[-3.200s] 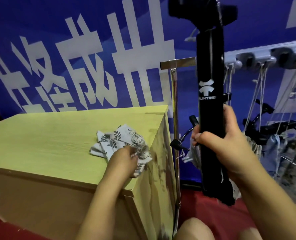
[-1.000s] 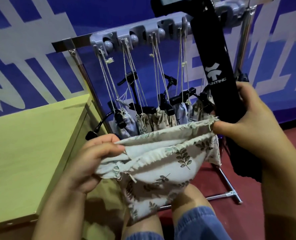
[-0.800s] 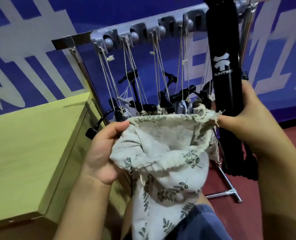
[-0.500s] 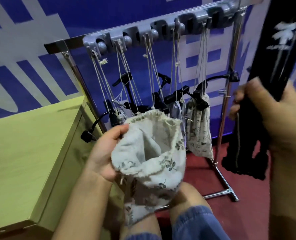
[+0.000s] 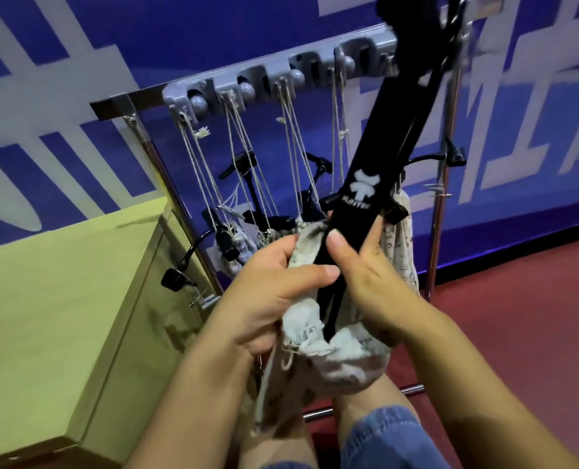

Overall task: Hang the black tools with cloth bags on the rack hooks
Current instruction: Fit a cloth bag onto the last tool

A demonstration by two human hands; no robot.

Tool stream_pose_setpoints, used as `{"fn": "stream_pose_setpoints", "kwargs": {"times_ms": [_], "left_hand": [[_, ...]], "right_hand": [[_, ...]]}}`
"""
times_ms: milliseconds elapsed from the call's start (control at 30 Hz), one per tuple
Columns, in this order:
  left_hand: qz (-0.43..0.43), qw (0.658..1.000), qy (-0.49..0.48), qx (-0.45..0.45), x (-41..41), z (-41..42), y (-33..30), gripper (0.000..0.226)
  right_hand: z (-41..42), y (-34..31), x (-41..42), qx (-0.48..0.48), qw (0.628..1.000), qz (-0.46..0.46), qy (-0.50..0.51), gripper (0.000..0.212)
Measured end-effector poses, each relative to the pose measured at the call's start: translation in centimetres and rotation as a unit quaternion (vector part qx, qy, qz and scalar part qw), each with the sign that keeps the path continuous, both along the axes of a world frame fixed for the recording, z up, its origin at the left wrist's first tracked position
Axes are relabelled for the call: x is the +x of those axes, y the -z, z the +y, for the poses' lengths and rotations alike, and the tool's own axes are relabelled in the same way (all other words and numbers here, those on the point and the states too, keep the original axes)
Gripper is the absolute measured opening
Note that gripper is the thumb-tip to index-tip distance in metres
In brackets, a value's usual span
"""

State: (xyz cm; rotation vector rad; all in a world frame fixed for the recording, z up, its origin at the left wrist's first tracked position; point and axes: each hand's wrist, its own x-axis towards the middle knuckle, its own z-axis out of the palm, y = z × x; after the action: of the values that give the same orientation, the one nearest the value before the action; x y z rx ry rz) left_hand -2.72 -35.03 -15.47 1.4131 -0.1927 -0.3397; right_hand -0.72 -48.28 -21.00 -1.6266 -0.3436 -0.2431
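Left hand (image 5: 274,286) holds the cloth bag (image 5: 328,346) mouth; right hand (image 5: 369,279) grips the black tool (image 5: 382,170). Slack fabric could snag its tip.

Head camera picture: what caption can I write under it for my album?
Both hands, left hand and right hand, slide a black tool into a cloth bag before the rack.

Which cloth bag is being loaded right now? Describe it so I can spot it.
Start at the grey hook rail on the rack, then drop to the two hands in front. The cloth bag is bunched between them, with the black tool entering its mouth; unlike the others, it hangs from no hook.
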Motion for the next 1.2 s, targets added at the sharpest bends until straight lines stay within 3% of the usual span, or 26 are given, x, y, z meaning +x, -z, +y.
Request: {"fn": "stream_pose_setpoints", "kwargs": {"times_ms": [100, 233, 367, 433, 500, 533, 600, 700, 767, 800, 900, 1067, 1200], "left_hand": [[-0.025, 0.999, -0.038, -0.003, 0.2, -0.3, -0.2, 0.038], [-0.038, 0.998, -0.047, -0.020, 0.1, -0.3, -0.6, 0.034], [-0.140, 0.974, -0.129, 0.121, 0.0, -0.8, -0.2, 0.036], [-0.183, 0.942, -0.206, 0.194, 0.2, -0.5, -0.1, 0.031], [-0.196, 0.931, -0.231, 0.205, 0.2, 0.1, -0.1, 0.027], [-0.193, 0.929, -0.236, 0.211, 0.2, 0.5, -0.3, 0.027], [-0.180, 0.925, -0.237, 0.235, 0.3, 1.3, -0.5, 0.022], [-0.168, 0.926, -0.207, 0.268, 0.6, 2.2, -0.4, 0.030], [-0.163, 0.934, -0.187, 0.256, 0.5, 2.5, -0.4, 0.047], [-0.155, 0.943, -0.183, 0.231, 0.5, 2.7, -0.3, 0.049], [-0.116, 0.971, -0.151, 0.145, 0.7, 3.0, -0.1, 0.024], [-0.042, 0.989, -0.132, 0.050, 0.8, 3.5, 0.6, 0.029], [-0.016, 0.994, -0.089, -0.056, 1.0, 3.7, 0.0, 0.024]], "right_hand": [[0.0, 0.8, 0.3, -0.171, 0.984, -0.053, -0.018, 0.065], [-1.5, 0.4, 0.1, -0.254, 0.964, -0.060, -0.048, 0.060], [-0.7, 0.0, -0.3, -0.335, 0.938, -0.088, 0.033, 0.058], [-0.6, -0.7, -0.4, -0.338, 0.935, -0.101, 0.036, 0.080], [-1.8, -2.0, -0.5, -0.333, 0.941, -0.056, 0.028, 0.095], [-2.5, -2.5, -0.7, -0.340, 0.939, -0.033, 0.036, 0.093], [-3.9, -2.8, -1.1, -0.348, 0.934, -0.016, 0.077, 0.069], [-4.7, -3.2, -2.0, -0.308, 0.943, -0.045, 0.120, 0.023], [-4.8, -3.4, -2.2, -0.261, 0.959, -0.042, 0.100, 0.012], [-4.7, -3.5, -2.3, -0.229, 0.970, -0.034, 0.076, 0.012], [-3.9, -3.5, -2.3, -0.144, 0.989, -0.015, 0.038, 0.016], [-3.1, -3.5, -2.4, -0.095, 0.995, 0.005, 0.039, 0.029], [-1.5, -3.5, -2.6, 0.105, 0.990, 0.094, -0.015, 0.021]]}}
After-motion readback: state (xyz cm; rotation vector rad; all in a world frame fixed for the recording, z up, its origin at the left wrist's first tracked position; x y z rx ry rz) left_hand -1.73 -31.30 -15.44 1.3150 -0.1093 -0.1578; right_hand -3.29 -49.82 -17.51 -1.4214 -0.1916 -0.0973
